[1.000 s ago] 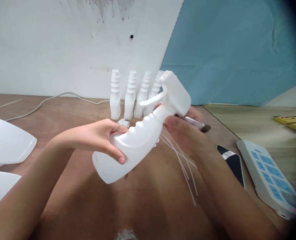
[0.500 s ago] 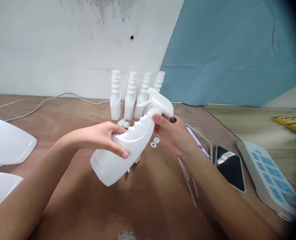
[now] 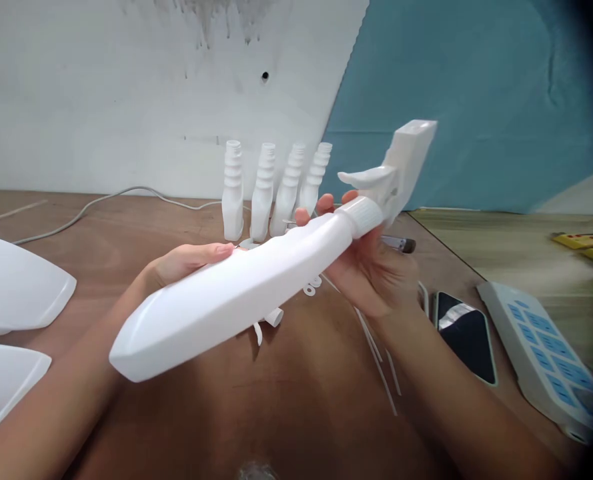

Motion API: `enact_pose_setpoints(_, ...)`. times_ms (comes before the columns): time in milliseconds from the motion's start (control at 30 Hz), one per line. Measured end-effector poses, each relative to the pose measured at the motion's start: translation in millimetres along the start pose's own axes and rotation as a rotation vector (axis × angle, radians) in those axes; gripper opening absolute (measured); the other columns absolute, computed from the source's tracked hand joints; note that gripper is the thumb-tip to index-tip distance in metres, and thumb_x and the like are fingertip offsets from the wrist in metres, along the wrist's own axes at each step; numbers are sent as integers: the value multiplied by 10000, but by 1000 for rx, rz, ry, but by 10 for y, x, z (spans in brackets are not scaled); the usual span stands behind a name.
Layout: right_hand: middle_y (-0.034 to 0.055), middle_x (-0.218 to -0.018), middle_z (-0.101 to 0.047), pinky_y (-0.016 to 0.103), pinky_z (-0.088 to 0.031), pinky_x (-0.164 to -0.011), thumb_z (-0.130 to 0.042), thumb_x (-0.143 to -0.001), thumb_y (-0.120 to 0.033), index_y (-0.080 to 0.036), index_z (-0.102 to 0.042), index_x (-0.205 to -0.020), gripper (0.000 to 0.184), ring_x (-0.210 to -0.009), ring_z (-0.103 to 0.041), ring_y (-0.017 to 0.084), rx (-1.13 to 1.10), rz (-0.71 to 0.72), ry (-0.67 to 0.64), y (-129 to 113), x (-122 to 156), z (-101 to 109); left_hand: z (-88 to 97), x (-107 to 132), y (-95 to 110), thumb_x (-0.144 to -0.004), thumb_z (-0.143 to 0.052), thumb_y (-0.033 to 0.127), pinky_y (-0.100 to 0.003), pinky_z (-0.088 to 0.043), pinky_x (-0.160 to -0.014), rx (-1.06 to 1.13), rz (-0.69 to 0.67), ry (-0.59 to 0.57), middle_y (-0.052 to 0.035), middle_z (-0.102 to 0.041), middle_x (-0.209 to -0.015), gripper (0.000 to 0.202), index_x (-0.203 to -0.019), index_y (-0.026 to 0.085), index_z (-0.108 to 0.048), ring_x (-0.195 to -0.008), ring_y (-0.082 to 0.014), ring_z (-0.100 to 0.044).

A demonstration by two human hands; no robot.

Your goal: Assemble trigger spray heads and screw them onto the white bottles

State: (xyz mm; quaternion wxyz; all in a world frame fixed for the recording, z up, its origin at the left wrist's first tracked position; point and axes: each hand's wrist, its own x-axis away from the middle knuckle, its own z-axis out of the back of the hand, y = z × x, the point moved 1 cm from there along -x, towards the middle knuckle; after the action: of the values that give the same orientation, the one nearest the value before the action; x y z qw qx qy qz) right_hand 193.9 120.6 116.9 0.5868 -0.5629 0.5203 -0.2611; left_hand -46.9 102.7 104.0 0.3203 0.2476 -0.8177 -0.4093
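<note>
A white spray bottle (image 3: 236, 293) with a trigger head (image 3: 401, 167) is held in the air over the brown table (image 3: 296, 400), tilted so its base points at me. My left hand (image 3: 186, 261) lies behind the bottle's body, fingers on its far side. My right hand (image 3: 371, 263) wraps round the bottle's neck by the ribbed collar and also holds a dark pen whose tip sticks out to the right. Both hands grip the bottle.
Several headless white bottles (image 3: 271, 190) stand in a row at the back. Thin white tubes (image 3: 376, 347) and small washers lie under the hands. Two phones (image 3: 463, 333), a power strip (image 3: 541, 357) sit right; white plastic shells (image 3: 16, 287) lie left; a grey cable (image 3: 101, 200) runs behind.
The bottle has swung from a steep tilt to nearly lengthwise toward me, its trigger head raised up and right. My right hand moved up with the neck.
</note>
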Motion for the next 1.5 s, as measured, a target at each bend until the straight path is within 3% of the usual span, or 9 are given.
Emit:
enact_pose_setpoints(200,-187,-1276,-561,456,-484,-1050,-707,-833,-430,-471,-625,-1042,228,-1350,-438,195,-232,170,16,-227,-12,66,462,16,-1,-688,-573,459,-278,-413,-350,-46,-64,51,-71,-656,-625,432,-953,123,-639,-384,-194,-545)
enact_pose_setpoints(367,-66,-961,-668,454,-376,-1134,-385,-1026,-299,-350,-571,-1171,241,-1095,-637,136,-738,340,108,-557,-26,289,1057,69,174,-605,-481,534,-315,-332,-257,-219,-354,209,-48,-555,-472,503,-892,141,-604,-281,-214,-453)
enact_pose_setpoints(500,-30,-868,-632,478,-410,-1033,-369,-986,-462,-454,-534,-1286,343,-702,-674,161,-1179,271,131,-682,-23,428,1316,-45,225,-653,-487,463,-293,-486,-485,-150,-886,661,-45,-603,-660,377,-865,160,-561,-569,-204,-593)
enact_pose_setpoints(600,1,-780,-622,275,-542,-748,-260,-1028,-461,-266,-437,-1430,481,-561,-564,114,-865,300,125,-712,-29,443,1448,-182,119,-627,-580,329,-256,-497,-694,-186,-1151,925,-22,-618,-845,312,-891,167,-546,-833,-186,-595)
enact_pose_setpoints(767,13,-1082,-649,254,-442,-563,-288,-1039,-407,-284,-703,-1006,435,-540,-371,108,-152,178,279,-707,-18,383,1484,-328,-72,-712,-696,217,-298,-467,-891,-528,-1020,1141,3,-609,-1097,528,-1200,204,-492,-1019,-179,-565)
enact_pose_setpoints(933,21,-1051,-610,322,-282,-512,-421,-986,-449,-360,-714,-987,306,-520,-187,143,3,119,270,-688,-19,402,1343,-502,-155,-719,-754,305,-352,-540,-818,-643,-935,1204,-96,-597,-1192,646,-1277,217,-441,-1004,-230,-631)
enact_pose_setpoints(1067,22,-959,-591,309,-282,-516,-605,-907,-385,-278,-722,-972,171,-538,-271,104,-56,103,240,-656,-41,410,1290,-615,-211,-712,-761,437,-394,-548,-786,-734,-805,1240,-160,-593,-1204,622,-1207,169,-496,-1005,-281,-630)
enact_pose_setpoints(1233,21,-849,-538,277,-333,-539,-635,-892,-305,-202,-719,-976,156,-603,-392,84,-137,92,203,-599,-52,373,1225,-644,-254,-825,-621,508,-400,-540,-829,-811,-805,1117,-152,-572,-1249,549,-1238,163,-514,-1036,-271,-622)
enact_pose_setpoints(1500,-2,-751,-424,256,-277,-495,-686,-826,-217,-179,-616,-722,131,-530,-294,63,-178,-14,168,-463,-75,323,1149,-666,-270,-825,-627,459,-444,-484,-1014,-685,-787,815,-172,-508,-1368,635,-1346,159,-420,-1262,-288,-508)
